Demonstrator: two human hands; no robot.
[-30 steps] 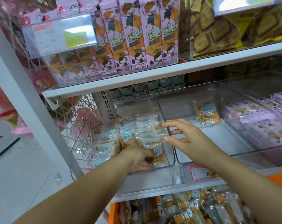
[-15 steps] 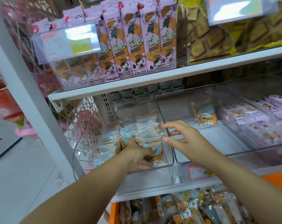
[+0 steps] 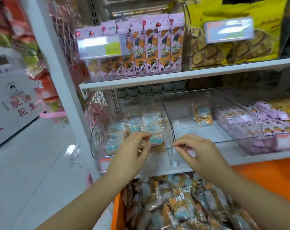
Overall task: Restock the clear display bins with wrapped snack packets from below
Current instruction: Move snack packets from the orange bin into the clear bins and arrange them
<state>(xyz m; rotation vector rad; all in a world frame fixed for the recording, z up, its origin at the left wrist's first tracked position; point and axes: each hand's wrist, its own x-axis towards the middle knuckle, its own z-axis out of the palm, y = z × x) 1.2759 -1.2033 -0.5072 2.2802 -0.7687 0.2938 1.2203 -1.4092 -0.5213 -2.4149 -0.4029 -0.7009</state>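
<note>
The left hand (image 3: 132, 151) is at the front of the left bin (image 3: 97, 130). Its fingers are bent and drawn together against the front packet (image 3: 155, 141). The picture is blurred there, so I cannot tell if they really pinch the packet or only touch it. The right hand (image 3: 197, 151) is narrow: thumb and forefinger pinch the front rim of the middle bin (image 3: 232, 140) at its left corner, just beside the wall between the two bins.

The left bin is about half full of clear wrapped packets with blue labels. The middle bin holds only a lone packet (image 3: 203, 116), which leans near its back. The right bin (image 3: 250, 120) is well filled with purple packets (image 3: 237, 125). All three stand on the white shelf (image 3: 157, 170).

Below the shelf, the orange crate (image 3: 116, 211) is heaped with snack packets (image 3: 179, 203) of the same kind, so the supply is close under the hands.

I judge that the step is tidying the left bin before more stock is brought up. To do it well, keep the right hand steady on the rim so the light bin does not slide. Lay the packets flat with labels forward, push them to the back, then fill the nearly empty middle bin.
</note>
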